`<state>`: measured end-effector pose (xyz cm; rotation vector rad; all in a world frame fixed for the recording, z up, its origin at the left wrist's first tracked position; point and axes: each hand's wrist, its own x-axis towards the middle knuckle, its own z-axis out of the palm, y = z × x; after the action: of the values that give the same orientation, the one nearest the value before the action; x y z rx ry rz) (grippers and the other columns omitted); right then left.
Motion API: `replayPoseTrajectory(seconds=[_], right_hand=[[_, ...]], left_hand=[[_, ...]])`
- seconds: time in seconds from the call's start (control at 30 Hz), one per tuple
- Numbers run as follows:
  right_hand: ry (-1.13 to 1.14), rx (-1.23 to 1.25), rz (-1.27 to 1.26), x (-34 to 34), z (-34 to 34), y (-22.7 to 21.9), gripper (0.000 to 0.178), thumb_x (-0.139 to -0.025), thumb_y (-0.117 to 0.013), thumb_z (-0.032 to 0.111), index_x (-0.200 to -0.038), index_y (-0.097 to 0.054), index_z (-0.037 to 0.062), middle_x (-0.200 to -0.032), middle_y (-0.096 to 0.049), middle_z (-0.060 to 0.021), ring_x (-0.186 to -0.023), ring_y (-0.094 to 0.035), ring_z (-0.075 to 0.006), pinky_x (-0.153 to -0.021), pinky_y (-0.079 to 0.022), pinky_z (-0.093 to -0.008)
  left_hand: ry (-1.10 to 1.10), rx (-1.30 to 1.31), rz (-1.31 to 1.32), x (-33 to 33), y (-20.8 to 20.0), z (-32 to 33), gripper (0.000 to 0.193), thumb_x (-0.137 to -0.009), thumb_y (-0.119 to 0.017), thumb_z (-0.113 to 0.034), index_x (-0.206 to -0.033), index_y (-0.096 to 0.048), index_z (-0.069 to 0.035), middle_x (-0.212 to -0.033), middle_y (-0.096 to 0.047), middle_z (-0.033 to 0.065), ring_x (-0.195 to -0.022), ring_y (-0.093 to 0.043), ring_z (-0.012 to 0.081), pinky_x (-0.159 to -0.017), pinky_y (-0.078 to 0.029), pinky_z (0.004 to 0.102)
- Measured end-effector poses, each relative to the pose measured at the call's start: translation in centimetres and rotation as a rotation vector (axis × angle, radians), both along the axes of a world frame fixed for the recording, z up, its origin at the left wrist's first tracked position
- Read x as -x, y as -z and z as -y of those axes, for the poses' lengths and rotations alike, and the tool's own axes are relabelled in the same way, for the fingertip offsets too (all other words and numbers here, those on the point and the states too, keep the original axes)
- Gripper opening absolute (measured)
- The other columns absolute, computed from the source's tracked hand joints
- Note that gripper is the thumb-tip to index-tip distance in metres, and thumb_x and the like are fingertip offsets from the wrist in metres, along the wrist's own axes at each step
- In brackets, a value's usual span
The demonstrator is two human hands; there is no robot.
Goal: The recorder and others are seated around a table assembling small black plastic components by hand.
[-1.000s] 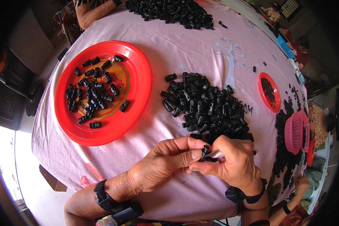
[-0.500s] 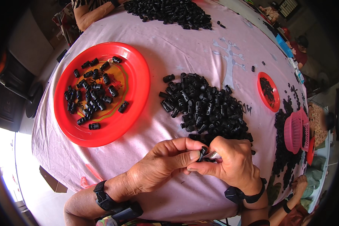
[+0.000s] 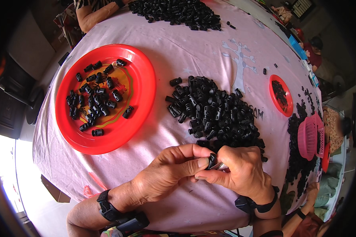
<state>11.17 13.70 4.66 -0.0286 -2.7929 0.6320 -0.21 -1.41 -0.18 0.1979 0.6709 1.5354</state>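
Observation:
My left hand pinches a small black plastic cord lock between thumb and fingertips. Against its right side, my right hand is closed around a small silvery metal tool, mostly hidden in the fist, so its kind is unclear. Both hands meet just in front of a heap of black cord locks. To the left, a large red plate carries a scattering of similar cord locks, a few lying apart from the cluster.
A pink cloth covers the table. Another black heap lies at the far side near a person's arm. On the right are a small red dish, a pink basket and more black pieces; another person's hand rests lower right.
The cord lock has turned slightly in my left fingers, and the metal tool has shifted a little against it. Both hands stay in nearly the same place.

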Motion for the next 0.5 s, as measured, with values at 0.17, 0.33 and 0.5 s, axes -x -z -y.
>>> replayPoseTrajectory(seconds=[0.17, 0.33, 0.5], right_hand=[[0.012, 0.085, -0.042, -0.29, -0.42, 0.08, 0.049, -0.066, -0.082, 0.041, -0.064, -0.047, 0.0065, -0.053, -0.056, -0.0062, -0.045, -0.059, -0.0203, -0.043, -0.045, -0.0291], [0.01, 0.064, -0.048, -0.07, -0.34, 0.11, 0.049, -0.066, -0.082, 0.042, -0.065, -0.047, 0.0066, -0.052, -0.055, -0.0056, -0.044, -0.058, -0.0197, -0.043, -0.045, -0.0288], [-0.01, 0.035, -0.087, -0.14, -0.55, 0.28, 0.05, -0.065, -0.083, 0.041, -0.065, -0.047, 0.0069, -0.052, -0.054, -0.0036, -0.044, -0.057, -0.0163, -0.042, -0.044, -0.0264]], left_hand=[[-0.003, -0.012, -0.017, -0.28, -0.34, -0.3, 0.022, -0.092, -0.058, -0.013, -0.113, -0.059, -0.005, -0.094, -0.063, -0.0016, -0.081, -0.054, 0.0041, -0.074, -0.044, 0.02], [-0.005, -0.005, -0.03, -0.16, -0.33, -0.13, 0.023, -0.092, -0.058, -0.015, -0.113, -0.059, -0.005, -0.095, -0.063, -0.0015, -0.08, -0.054, 0.0038, -0.074, -0.043, 0.0201], [-0.001, -0.012, -0.027, -0.08, -0.33, -0.16, 0.023, -0.092, -0.058, -0.016, -0.114, -0.059, -0.006, -0.094, -0.063, -0.0017, -0.079, -0.054, 0.0041, -0.073, -0.043, 0.0203]])
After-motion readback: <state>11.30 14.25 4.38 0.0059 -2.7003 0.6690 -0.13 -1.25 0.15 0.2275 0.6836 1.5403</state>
